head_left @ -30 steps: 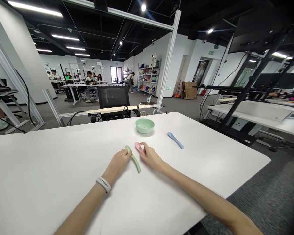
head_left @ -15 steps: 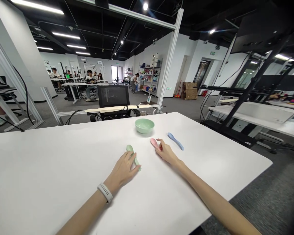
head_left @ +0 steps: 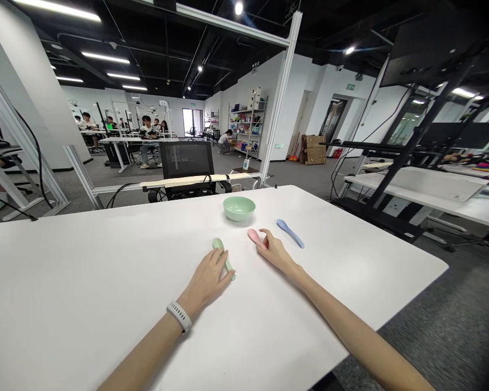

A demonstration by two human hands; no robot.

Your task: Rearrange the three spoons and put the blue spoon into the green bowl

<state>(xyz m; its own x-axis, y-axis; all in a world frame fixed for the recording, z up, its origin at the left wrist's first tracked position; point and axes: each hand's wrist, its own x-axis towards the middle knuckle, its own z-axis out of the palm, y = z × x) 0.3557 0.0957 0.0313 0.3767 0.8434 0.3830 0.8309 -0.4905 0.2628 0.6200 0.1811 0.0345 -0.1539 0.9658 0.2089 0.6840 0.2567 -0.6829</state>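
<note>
My left hand [head_left: 207, 276] lies over a light green spoon [head_left: 218, 244], fingers along one side of its handle and thumb near its end, closed on it. The spoon's bowl and handle tip show; the middle is partly hidden. My right hand [head_left: 277, 254] is at a pink spoon [head_left: 254, 236], thumb and index finger apart around the handle, with a gap between the index finger and the spoon. The handle's end is hidden by the hand. Behind them stands a green bowl [head_left: 239, 209]. A blue spoon [head_left: 290, 233] rests to the right of the pink one.
All of these are on a white table [head_left: 106, 260]. Beyond its far edge are a metal frame [head_left: 283, 92] and a black mesh chair [head_left: 186, 160]. Several people sit at desks in the left background; one person [head_left: 225, 142] crouches by the shelves [head_left: 246, 122]. Another desk [head_left: 424, 190] stands right.
The green spoon has shifted slightly right under my left hand. My right hand and the pink spoon stay nearly in place. In the background, the person by the shelves has crouched lower.
</note>
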